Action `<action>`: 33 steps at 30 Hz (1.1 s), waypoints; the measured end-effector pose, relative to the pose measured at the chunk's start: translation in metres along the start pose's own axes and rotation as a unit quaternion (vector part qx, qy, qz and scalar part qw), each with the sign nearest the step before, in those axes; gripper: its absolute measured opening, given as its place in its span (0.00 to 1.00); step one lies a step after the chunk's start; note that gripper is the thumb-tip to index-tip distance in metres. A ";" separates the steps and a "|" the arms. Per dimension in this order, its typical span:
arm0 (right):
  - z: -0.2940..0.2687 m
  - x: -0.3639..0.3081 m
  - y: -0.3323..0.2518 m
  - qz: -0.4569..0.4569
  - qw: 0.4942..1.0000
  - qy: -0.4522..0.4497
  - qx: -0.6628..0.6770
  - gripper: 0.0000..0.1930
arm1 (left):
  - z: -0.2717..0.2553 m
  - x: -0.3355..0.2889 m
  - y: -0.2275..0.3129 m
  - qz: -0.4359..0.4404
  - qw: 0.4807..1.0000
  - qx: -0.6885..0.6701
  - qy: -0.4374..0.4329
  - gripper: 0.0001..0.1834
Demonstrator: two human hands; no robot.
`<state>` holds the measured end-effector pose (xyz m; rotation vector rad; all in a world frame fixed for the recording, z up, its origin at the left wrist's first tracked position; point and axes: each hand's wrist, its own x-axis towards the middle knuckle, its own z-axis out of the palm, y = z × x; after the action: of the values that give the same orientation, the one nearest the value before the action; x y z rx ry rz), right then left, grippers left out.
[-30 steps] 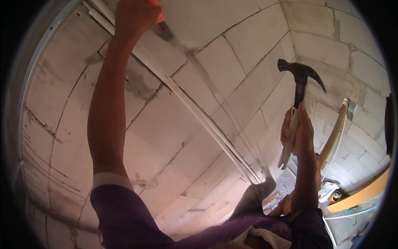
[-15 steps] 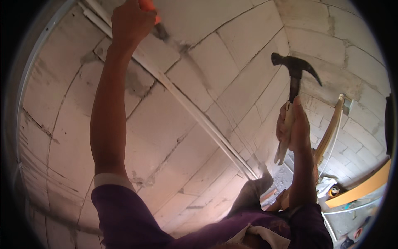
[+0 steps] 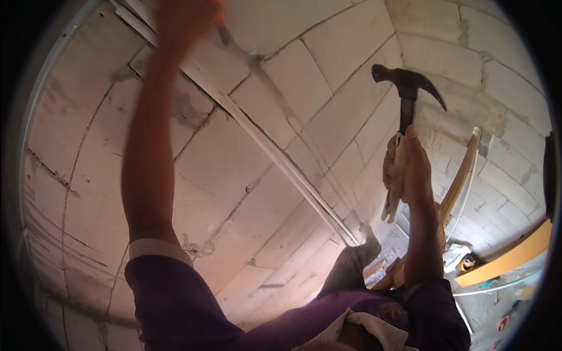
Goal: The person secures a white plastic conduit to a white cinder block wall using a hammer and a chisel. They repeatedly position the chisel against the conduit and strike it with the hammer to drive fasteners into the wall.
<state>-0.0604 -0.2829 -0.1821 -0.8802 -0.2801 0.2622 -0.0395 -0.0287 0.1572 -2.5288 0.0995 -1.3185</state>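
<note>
My right hand [image 3: 414,172] is wrapped round the pale handle of a claw hammer [image 3: 405,82], its dark head up and its claw to the right. The hammer stands apart from the wall, and its handle's lower end looks split. At the upper edge, my raised left hand [image 3: 186,20] is closed on an orange-handled tool [image 3: 220,11], partly out of the picture. A short dark end [image 3: 224,36] shows below the orange part, close to the block wall [image 3: 228,181]. Motion blurs this hand, and the tool's exact kind cannot be made out.
Pale conduits [image 3: 275,155] run slantwise along the wall. A metal frame edge [image 3: 36,99] bounds the left. On the right stand a wooden post [image 3: 461,175] and an orange-yellow board [image 3: 509,261]. Loose items lie on the floor [image 3: 483,310] at lower right.
My right hand and the hammer have moved slightly up and left. My left hand has shifted a little upward with the orange-handled tool and is now blurred.
</note>
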 end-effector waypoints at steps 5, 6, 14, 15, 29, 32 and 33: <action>-0.024 -0.005 0.004 -0.026 1.000 -0.003 0.010 0.31 | 0.012 -0.024 0.043 0.122 0.961 -0.118 0.219 0.23; -0.018 -0.004 0.000 -0.031 0.999 -0.009 -0.007 0.31 | -0.008 -0.010 0.019 0.094 0.966 -0.068 0.231 0.25; -0.001 -0.007 -0.013 -0.015 0.998 0.054 -0.008 0.31 | -0.041 -0.021 0.024 0.065 0.973 -0.084 0.207 0.32; -0.006 -0.007 -0.011 -0.006 0.998 0.065 -0.004 0.31 | -0.059 -0.017 -0.002 0.138 0.969 0.018 0.205 0.31; -0.063 -0.039 0.058 0.065 0.987 0.084 -0.117 0.27 | -0.049 -0.310 -0.041 -0.287 0.807 -0.504 0.111 0.43; -0.067 -0.039 0.079 0.109 0.977 0.095 -0.154 0.26 | -0.001 -0.376 -0.027 -0.357 0.771 -0.527 -0.034 0.37; -0.068 -0.041 0.085 0.116 0.977 0.094 -0.153 0.27 | 0.014 -0.396 -0.018 -0.375 0.767 -0.514 -0.085 0.37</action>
<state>-0.0840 -0.2939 -0.2955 -1.2376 -0.0398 0.3551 -0.2587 0.0680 -0.1593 -3.9055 -0.3870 -1.5248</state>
